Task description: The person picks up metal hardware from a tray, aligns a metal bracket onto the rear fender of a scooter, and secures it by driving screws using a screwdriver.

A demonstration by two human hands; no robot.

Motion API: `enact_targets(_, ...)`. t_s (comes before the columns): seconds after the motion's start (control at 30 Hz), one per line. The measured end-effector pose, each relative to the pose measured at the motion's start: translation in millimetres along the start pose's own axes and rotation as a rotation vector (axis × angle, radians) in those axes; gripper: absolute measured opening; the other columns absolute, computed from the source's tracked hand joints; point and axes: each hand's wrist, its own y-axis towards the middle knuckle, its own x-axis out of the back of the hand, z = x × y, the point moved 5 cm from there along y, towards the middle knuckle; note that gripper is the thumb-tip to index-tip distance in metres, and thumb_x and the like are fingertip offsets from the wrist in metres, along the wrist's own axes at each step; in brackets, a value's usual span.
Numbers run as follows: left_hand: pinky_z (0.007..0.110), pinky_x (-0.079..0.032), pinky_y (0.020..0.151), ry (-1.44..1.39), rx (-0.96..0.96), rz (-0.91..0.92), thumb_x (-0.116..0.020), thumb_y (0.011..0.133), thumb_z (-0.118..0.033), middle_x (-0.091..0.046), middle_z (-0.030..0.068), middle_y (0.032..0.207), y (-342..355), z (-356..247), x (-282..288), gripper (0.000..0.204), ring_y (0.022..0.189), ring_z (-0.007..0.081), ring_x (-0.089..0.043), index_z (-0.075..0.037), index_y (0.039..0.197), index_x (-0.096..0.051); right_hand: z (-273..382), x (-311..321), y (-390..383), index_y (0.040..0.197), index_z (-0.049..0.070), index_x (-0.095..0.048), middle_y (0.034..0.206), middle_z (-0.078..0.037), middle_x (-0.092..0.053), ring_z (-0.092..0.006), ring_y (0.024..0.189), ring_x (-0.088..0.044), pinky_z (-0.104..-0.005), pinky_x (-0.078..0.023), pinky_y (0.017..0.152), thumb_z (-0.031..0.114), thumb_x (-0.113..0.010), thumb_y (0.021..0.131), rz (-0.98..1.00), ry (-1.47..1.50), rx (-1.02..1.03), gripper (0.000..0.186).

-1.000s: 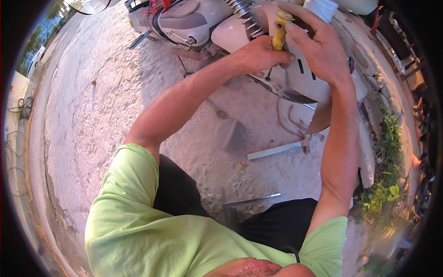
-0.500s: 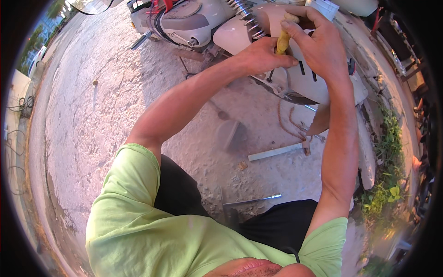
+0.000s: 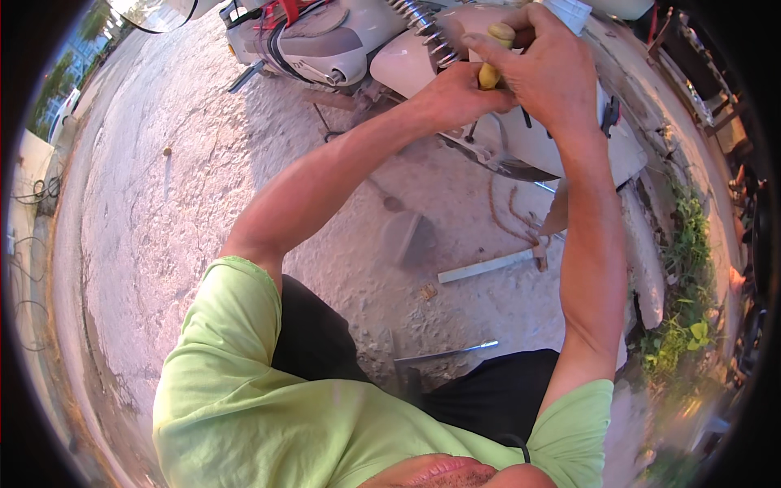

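Both of my hands meet over the pale motorbike parts at the upper right. My left hand [image 3: 462, 96] is closed around the lower part of a yellow-handled tool [image 3: 489, 76], which looks like a screwdriver; its shaft is hidden. The fingers and thumb of my right hand [image 3: 555, 71] curl about the upper end of that handle. Beneath my hands lies a white curved fender [image 3: 622, 150], with dark slots partly covered by my right wrist. A coil-spring shock absorber [image 3: 426, 32] stands just left of the hands.
A hammer [image 3: 488, 267] lies on the rough concrete below the fender, beside a rusty rope or chain [image 3: 497, 210]. Closer to my knees is a thin metal rod [image 3: 447, 353]. Scooter bodywork [image 3: 333, 53] stands at the upper left of my hands. Green weeds [image 3: 687, 342] grow along the right edge.
My right hand has turned and shifted slightly left over the handle, its thumb and fingers now lying differently. Less of the yellow handle shows. My left hand stays nearly in place.
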Motion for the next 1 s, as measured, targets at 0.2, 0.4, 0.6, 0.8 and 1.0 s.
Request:
enact_targets(0.2, 0.033, -0.053, 0.082, -0.108, -0.02, 0.02, -0.074, 0.089, -0.037, -0.076, 0.007, 0.094, 3.4, 7.0, -2.6, 0.039, 0.086, 0.0176, -0.068, -0.003, 0.108, -0.074, 21.5, 2.2, -15.8, 0.112, 0.002, -0.072, 0.101, -0.015, -0.074, -0.0296, 0.091, -0.071, -0.0388, -0.056, 0.084, 0.019, -0.078, 0.086, -0.231, 0.177, 0.431, 0.032)
enact_targets(0.4, 0.031, -0.052, 0.086, -0.006, 0.01, 0.049, -0.073, 0.094, -0.028, -0.075, 0.0054, 0.1, 3.5, 7.1, -6.4, 0.033, 0.093, 0.0143, -0.067, 0.0, 0.112, -0.072, -4.5, 7.4, -0.3, 0.117, 0.002, -0.071, 0.11, -0.015, -0.073, -0.0289, 0.101, -0.071, -0.0385, -0.055, 0.089, 0.017, -0.075, 0.087, 0.081, -0.081, -0.031, 0.034)
enact_targets(0.6, 0.031, -0.052, 0.088, -0.032, 0.071, 0.08, -0.074, 0.095, -0.024, -0.073, 0.0037, 0.104, -2.1, 5.1, -1.5, 0.033, 0.096, 0.0124, -0.065, 0.0, 0.116, -0.07, 24.7, 7.4, -15.5, 0.117, 0.002, -0.071, 0.107, -0.016, -0.074, -0.03, 0.096, -0.071, -0.0385, -0.056, 0.086, 0.019, -0.077, 0.086, -0.078, 0.182, 0.264, 0.036)
enact_targets(0.8, 0.032, -0.052, 0.09, -0.033, -0.007, 0.067, -0.074, 0.095, -0.025, -0.073, 0.0038, 0.106, 3.6, 9.8, -4.9, 0.034, 0.099, 0.013, -0.065, 0.0, 0.118, -0.07, -5.3, -2.6, -1.7, 0.123, 0.004, -0.07, 0.116, -0.015, -0.072, -0.0281, 0.105, -0.069, -0.0392, -0.055, 0.091, 0.013, -0.076, 0.085, 0.021, -0.005, 0.048, 0.039)
enact_targets(1.0, 0.032, -0.053, 0.092, -0.018, 0.048, 0.096, -0.074, 0.094, -0.022, -0.073, 0.0052, 0.107, 0.8, 14.3, -0.3, 0.033, 0.103, 0.0141, -0.066, -0.001, 0.119, -0.069, 0.5, 0.4, -4.9, 0.121, 0.002, -0.07, 0.118, -0.016, -0.071, -0.0254, 0.105, -0.07, -0.0375, -0.055, 0.092, 0.011, -0.075, 0.085, 0.071, 0.181, 0.41, 0.038)
